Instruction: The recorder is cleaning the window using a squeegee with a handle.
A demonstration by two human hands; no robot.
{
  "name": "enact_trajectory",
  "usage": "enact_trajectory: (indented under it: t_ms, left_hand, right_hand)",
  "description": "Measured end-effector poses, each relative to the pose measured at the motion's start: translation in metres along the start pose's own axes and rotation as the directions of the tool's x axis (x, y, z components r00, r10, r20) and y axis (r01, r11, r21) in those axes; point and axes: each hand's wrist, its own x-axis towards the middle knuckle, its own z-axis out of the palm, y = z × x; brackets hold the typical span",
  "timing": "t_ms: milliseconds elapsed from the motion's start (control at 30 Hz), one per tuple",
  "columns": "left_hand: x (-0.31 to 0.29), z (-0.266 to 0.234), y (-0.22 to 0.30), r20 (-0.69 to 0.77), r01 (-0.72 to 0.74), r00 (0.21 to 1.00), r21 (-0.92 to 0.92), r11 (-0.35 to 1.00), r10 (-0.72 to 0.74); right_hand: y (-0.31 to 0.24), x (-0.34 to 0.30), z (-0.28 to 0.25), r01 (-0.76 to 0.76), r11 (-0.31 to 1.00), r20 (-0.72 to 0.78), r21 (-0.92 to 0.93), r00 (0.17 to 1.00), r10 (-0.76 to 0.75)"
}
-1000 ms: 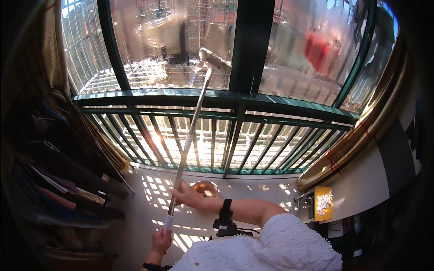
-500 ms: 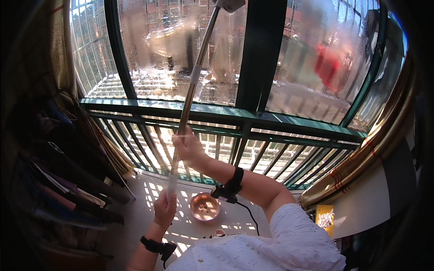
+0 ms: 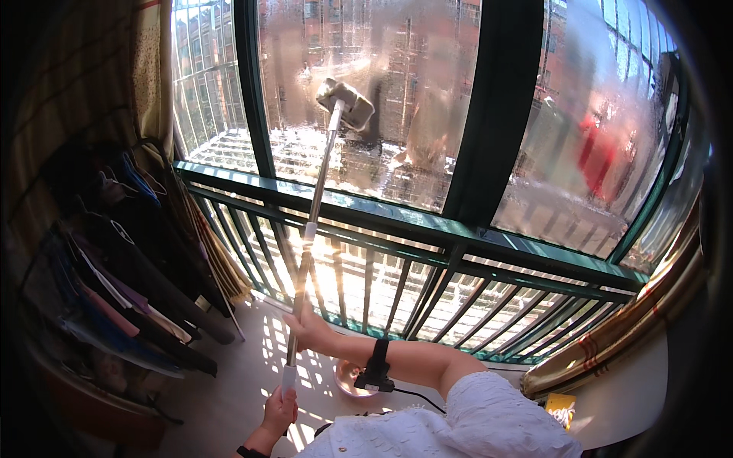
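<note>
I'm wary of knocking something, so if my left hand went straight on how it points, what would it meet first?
Your left hand points up and slightly right, so it would probably meet your right hand or forearm, farther up the pole, though depth is hard to judge here.

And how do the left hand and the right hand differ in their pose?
The right hand holds the shiny metal part of the pole, the left hand its white lower end. The right forearm crosses from the right; the left forearm rises from the lower edge. Both hands grip the same pole.
</note>
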Motion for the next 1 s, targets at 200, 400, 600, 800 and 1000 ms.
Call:
enact_trajectory:
  t_ms: [200,400,600,800,1000]
  left_hand:
    - [-0.016,-0.035,-0.025,-0.065,0.129,0.989,-0.098,0.987,-0.135]
    - [0.028,-0.076,0.020,-0.005,0.015,1.000,-0.169,0.986,-0.016]
    - [0.012,-0.131,0.010,0.115,0.170,0.982,-0.173,0.970,-0.151]
    - [-0.006,-0.172,0.006,0.162,0.192,0.970,-0.052,0.980,-0.182]
    - [0.009,-0.165,-0.022,0.155,0.037,0.986,0.200,0.979,-0.069]
  right_hand:
    - [0.026,0.034,0.043,0.008,0.993,0.026,-0.122,1.000,-0.005]
    - [-0.036,0.090,0.051,0.113,0.943,-0.132,-0.313,0.978,-0.161]
    - [-0.021,0.091,0.102,0.008,0.997,-0.169,-0.076,0.985,-0.021]
    - [0.001,0.091,0.129,-0.148,0.988,-0.044,0.035,0.988,0.149]
    - [0.006,0.053,0.112,-0.066,0.987,-0.212,0.145,0.973,0.097]
